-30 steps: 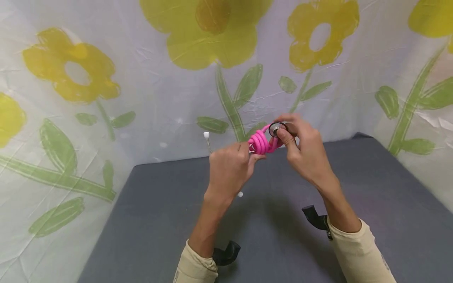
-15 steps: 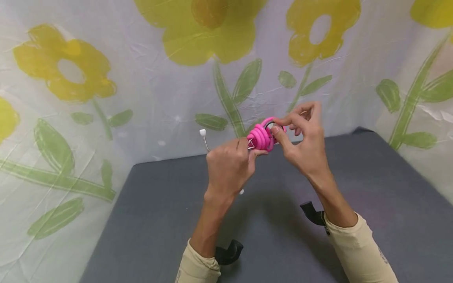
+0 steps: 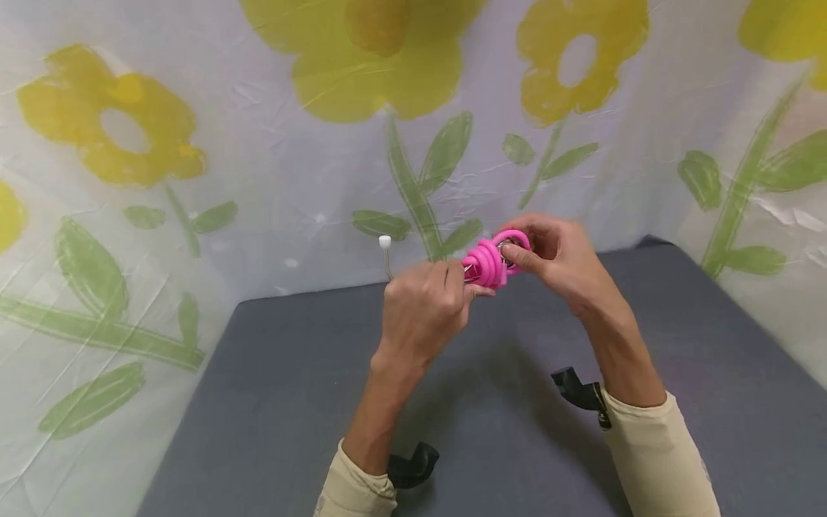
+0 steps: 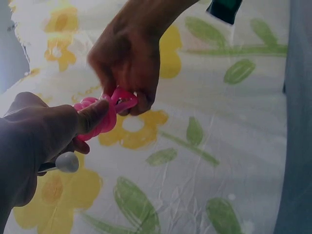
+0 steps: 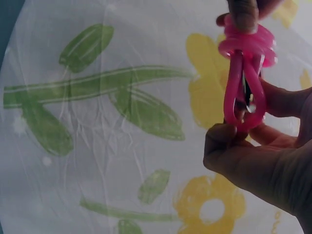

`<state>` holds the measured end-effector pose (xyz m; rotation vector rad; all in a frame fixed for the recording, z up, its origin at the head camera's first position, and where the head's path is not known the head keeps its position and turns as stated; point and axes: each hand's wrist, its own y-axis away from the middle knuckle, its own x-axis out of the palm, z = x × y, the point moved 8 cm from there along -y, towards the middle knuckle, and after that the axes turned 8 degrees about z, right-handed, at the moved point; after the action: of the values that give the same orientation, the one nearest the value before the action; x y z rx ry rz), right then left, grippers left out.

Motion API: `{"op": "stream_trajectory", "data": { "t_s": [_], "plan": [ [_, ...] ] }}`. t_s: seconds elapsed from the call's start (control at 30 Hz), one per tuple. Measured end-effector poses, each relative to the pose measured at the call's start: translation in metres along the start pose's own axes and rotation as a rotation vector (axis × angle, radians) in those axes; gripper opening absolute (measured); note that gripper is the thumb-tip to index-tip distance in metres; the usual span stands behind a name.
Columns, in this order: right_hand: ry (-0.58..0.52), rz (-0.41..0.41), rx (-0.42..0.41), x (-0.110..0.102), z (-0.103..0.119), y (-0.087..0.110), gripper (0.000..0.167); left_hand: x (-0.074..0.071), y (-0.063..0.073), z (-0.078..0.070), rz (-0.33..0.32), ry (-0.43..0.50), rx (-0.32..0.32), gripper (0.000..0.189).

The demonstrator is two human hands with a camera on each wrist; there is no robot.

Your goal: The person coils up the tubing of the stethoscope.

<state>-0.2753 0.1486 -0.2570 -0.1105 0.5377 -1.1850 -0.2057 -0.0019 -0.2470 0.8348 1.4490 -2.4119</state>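
A stethoscope (image 3: 486, 264) with pink tubing wound into a tight coil is held up between both hands over the table. My left hand (image 3: 423, 309) grips the metal tubes beside the coil, thumb along its underside. One white ear tip (image 3: 384, 242) sticks up behind that hand; the left wrist view also shows a white ear tip (image 4: 67, 162) below the fist. My right hand (image 3: 565, 262) pinches the chest piece at the tubing loop on the coil's right end. In the right wrist view the pink loop (image 5: 244, 97) surrounds the chest piece, largely hidden by tubing and fingers.
A dark grey table (image 3: 291, 402) lies beneath the hands. Behind it hangs a pale cloth (image 3: 291, 179) printed with yellow flowers and green leaves. Black mounts (image 3: 413, 465) sit at both wrists, by the beige sleeves.
The right fingers have shifted on the chest piece, which now sits within the pink loop instead of facing out in front. The left hand keeps its grip on the tubes.
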Motion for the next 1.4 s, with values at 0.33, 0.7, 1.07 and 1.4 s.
{"op": "stream_trajectory", "data": {
  "t_s": [0.33, 0.7, 1.07, 1.4],
  "plan": [
    [0.168, -0.113, -0.076, -0.007, 0.012, 0.006, 0.035, 0.000, 0.004, 0.002, 0.005, 0.095, 0.055, 0.045],
    [0.370, -0.268, -0.124, -0.016, 0.020, 0.011, 0.031, 0.016, 0.006, 0.009, 0.099, 0.236, 0.095, 0.050],
    [0.428, -0.332, -0.048, -0.028, 0.017, 0.015, 0.025, 0.086, 0.018, 0.016, 0.628, 0.597, -0.022, 0.050],
    [0.443, -0.293, -0.088, -0.023, 0.013, 0.009, 0.021, 0.197, 0.105, -0.020, 1.484, 0.817, 0.043, 0.038]
  ]
}}
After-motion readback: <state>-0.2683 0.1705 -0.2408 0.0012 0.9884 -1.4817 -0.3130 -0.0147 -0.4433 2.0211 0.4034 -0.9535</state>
